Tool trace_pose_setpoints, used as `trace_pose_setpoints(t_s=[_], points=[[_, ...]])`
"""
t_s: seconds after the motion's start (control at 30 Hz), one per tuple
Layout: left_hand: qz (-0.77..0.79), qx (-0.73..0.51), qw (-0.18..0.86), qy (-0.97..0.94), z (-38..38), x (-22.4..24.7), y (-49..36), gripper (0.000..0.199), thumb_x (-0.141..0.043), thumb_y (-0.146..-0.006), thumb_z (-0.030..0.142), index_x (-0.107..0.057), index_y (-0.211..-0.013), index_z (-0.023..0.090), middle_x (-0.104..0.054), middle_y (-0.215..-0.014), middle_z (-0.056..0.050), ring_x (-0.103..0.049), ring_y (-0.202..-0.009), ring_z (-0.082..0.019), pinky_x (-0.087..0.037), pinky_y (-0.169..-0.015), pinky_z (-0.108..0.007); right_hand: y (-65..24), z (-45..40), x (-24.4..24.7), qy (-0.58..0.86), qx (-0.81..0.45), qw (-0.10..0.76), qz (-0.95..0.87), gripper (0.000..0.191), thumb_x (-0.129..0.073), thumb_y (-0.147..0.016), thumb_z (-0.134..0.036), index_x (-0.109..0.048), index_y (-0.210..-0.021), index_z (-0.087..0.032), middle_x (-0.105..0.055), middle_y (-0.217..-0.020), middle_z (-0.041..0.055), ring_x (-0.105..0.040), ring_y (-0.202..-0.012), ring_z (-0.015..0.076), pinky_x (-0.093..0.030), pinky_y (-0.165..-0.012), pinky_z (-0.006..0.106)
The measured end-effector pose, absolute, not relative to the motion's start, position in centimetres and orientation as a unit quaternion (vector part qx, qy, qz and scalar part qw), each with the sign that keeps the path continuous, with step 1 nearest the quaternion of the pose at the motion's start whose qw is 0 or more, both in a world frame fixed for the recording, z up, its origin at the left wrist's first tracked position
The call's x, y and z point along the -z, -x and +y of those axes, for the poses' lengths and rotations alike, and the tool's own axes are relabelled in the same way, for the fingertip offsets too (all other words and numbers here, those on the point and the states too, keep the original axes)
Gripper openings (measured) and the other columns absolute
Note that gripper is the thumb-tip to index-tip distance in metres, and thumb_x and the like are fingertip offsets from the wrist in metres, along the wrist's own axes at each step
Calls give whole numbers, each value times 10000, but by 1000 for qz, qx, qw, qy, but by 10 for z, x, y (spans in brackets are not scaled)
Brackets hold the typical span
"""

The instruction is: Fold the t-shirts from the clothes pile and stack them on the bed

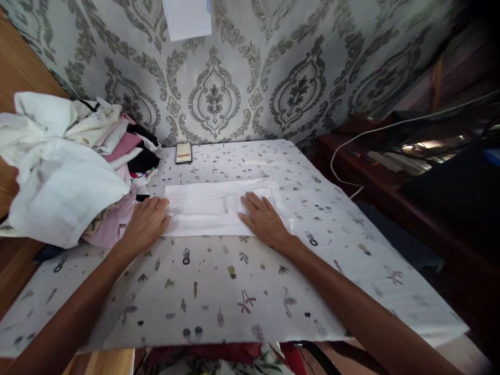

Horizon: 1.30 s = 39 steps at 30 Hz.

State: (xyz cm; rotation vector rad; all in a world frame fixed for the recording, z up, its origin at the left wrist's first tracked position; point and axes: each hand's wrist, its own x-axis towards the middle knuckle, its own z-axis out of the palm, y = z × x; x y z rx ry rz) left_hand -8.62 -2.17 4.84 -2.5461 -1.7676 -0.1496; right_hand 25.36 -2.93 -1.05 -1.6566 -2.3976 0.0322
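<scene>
A white cloth (pixel 203 205), folded into a long flat strip, lies crosswise on the patterned white sheet of the table (pixel 219 291). At its left end is my left hand (pixel 147 221), its fingertips at the cloth's edge and its thumb pointing right. My right hand (pixel 262 217) rests flat on the right part of the cloth with its fingers spread. Small wrinkles and a fold line run along the strip's middle. Neither hand has its fingers wrapped round the fabric.
A tall heap of clothes (pixel 66 177) stands at the left. Near the patterned wall lies a small framed card or device (pixel 183 153). On the right are a dark red wooden desk (pixel 339 156), a white cable (pixel 365 134) and dark items.
</scene>
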Motion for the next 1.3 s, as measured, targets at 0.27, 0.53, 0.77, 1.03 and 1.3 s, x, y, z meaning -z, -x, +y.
trace_pose_setpoints(t_s=[0.27, 0.53, 0.77, 1.03, 1.3], points=[[-376, 59, -129, 916, -33, -9, -12, 741, -251, -1006, 624, -145, -1589, 179, -198, -1674, -138, -153, -1552, -239, -158, -1252, -421, -236, -28, 15, 524, -7, 129, -842, 627, -260, -1043, -484, -375, -1537, -115, -361, -1604, 183, -288, -1510, 288, -239, -1220, 542], [-502, 56, -21, 863, -39, 12, 92, 898, -248, -961, 721, -163, -1589, 86, -228, -1641, -232, -161, -1542, -334, -160, -1235, -534, -240, -28, 12, 535, -31, 91, -839, 677, -218, -1040, -542, -312, -1563, -123, -282, -1646, 144, -207, -1537, 258, -199, -1248, 497], [-401, 103, -100, 905, -19, -8, -2, 653, -177, -1044, 536, -104, -1617, 233, -182, -1683, -76, -150, -1552, -219, -142, -1258, -433, -232, -29, 8, 552, -32, 91, -829, 654, -215, -1048, -521, -314, -1560, -126, -315, -1632, 155, -218, -1535, 245, -215, -1244, 485], [-378, 68, -121, 915, 11, 7, -62, 789, -235, -1002, 651, -152, -1601, 143, -172, -1673, -156, -105, -1557, -255, -113, -1260, -469, -279, -49, 20, 623, 11, 109, -774, 637, -247, -1040, -443, -352, -1542, -65, -342, -1605, 206, -291, -1509, 283, -235, -1231, 521], [-479, 77, -40, 873, 17, -21, 16, 433, -448, -1002, 351, -535, -1376, 151, -450, -1549, -167, -431, -1415, -302, -335, -1153, -453, -294, -46, 16, 653, 17, 90, -752, 724, -202, -1020, -537, -362, -1540, -59, -326, -1617, 193, -260, -1520, 296, -221, -1242, 506]])
